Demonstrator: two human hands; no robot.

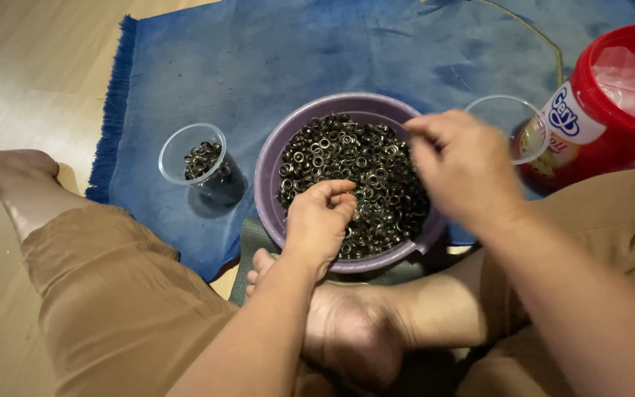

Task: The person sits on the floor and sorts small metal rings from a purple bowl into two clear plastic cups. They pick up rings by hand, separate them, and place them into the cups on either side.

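Still sorting out of the purple bowl (267,176) heaped with dark metal eyelets (347,176) (barely dented), left hand (321,220) curling over some, right hand (464,169) pinching, contents too blurred to tell, left cup (178,151) only partly filled, right cup (527,121) looking empty.

Warm indoor light, slight motion blur

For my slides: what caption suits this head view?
Both hands pick metal eyelets from a purple bowl.

blue fringed rug (259,59); pale wooden floor (31,66)
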